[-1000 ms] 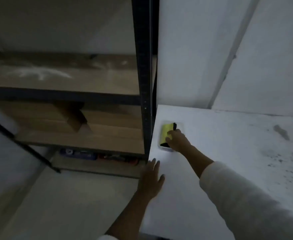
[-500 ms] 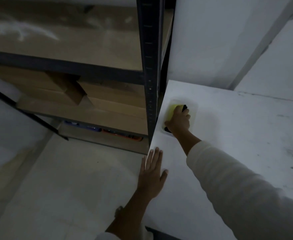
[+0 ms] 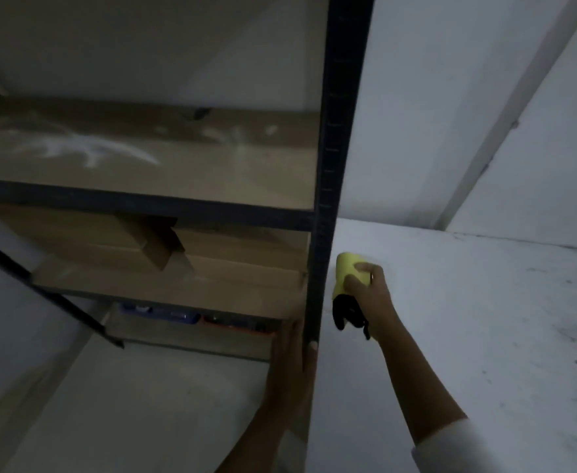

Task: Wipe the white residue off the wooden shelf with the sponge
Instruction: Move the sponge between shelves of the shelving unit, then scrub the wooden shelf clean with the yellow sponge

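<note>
A yellow sponge [image 3: 345,269] with a dark underside is held in my right hand [image 3: 370,295], lifted just above the white table, right of the dark metal post. The wooden shelf [image 3: 185,175] lies up and to the left, with white residue [image 3: 86,148] smeared across its left half and fainter marks near its right end. My left hand [image 3: 292,367] lies flat against the lower part of the post, its thumb showing on the post's right side.
The dark metal upright [image 3: 333,165] stands between the sponge and the shelf. Cardboard boxes [image 3: 150,247] fill the lower shelf, with small items beneath. The white table [image 3: 468,319] on the right has dark specks. A pale wall rises behind it.
My right hand has lifted the sponge out of its clear tray on the table. My left hand moved from the table's edge onto the shelf post. The view tilted upward.
</note>
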